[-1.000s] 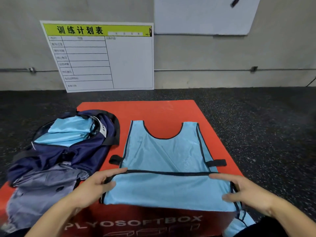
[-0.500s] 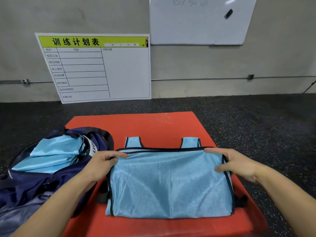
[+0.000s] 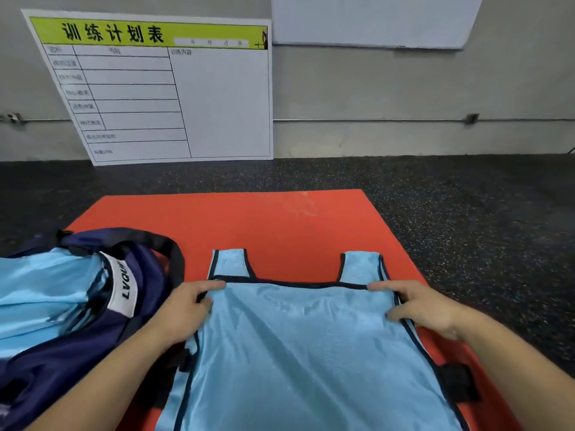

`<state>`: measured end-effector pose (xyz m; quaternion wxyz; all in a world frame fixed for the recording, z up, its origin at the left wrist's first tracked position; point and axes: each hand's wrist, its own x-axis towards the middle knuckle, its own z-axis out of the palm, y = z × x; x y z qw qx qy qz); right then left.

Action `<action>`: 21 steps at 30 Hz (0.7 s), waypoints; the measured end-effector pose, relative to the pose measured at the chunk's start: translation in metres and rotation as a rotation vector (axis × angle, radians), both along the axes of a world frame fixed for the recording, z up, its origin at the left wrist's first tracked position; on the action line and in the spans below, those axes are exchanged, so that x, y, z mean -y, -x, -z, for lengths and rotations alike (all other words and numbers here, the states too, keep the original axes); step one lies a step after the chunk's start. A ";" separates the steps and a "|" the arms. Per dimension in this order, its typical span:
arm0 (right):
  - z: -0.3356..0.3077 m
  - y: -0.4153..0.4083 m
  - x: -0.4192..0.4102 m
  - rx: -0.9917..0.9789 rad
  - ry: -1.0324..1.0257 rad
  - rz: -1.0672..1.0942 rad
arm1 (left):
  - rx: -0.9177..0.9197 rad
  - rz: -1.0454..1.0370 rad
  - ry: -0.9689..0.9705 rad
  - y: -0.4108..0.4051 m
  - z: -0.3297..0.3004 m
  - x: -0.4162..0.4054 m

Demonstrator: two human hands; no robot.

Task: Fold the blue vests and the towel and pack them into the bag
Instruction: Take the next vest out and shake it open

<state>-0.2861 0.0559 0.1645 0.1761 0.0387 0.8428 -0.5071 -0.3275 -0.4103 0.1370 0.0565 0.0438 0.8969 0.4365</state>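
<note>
Red mat (image 3: pixel 280 225) carries the blue vest (image 3: pixel 311 353), hem folded up short of the straps, beside the bag (image 3: pixel 71 346). My left hand (image 3: pixel 183 309) and right hand (image 3: pixel 426 309) each pinch a corner; I should square both edges evenly, then flatten.

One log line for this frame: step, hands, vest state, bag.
step: first fold of vest | left hand: pinching hem corner | right hand: pinching hem corner | shoulder straps showing past hem | bag: open, holds folded vests
</note>
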 end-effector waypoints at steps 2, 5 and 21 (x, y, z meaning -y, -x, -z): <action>-0.005 0.010 -0.002 -0.011 0.039 0.010 | -0.023 0.000 -0.001 0.013 -0.001 0.004; -0.010 0.023 -0.007 -0.061 0.044 0.070 | -0.067 0.029 0.040 0.032 -0.002 0.006; 0.007 0.049 -0.001 -0.183 -0.297 0.081 | -0.262 0.000 0.390 0.047 0.008 -0.017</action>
